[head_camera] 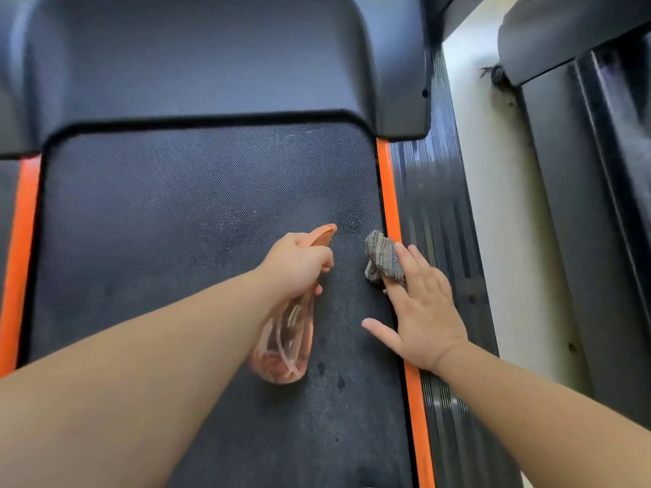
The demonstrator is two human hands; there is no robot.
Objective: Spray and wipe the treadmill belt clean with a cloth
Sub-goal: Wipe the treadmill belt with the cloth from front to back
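Observation:
The dark textured treadmill belt point(169, 220) fills the middle of the view, with dusty smears and a few wet spots near its right side. My left hand point(299, 264) grips the neck of a clear orange spray bottle point(287, 343), nozzle pointing away from me over the belt. A crumpled grey cloth point(378, 253) lies on the belt by the right orange strip. My right hand point(422, 311) lies flat with straight, spread fingers, its fingertips pressing on the cloth's near edge.
Orange strips point(387, 191) line both belt edges, with ribbed black side rails point(433, 220) outside them. The grey motor cover point(197, 65) spans the far end. A pale floor gap point(493, 170) separates this treadmill from another machine point(581, 170) on the right.

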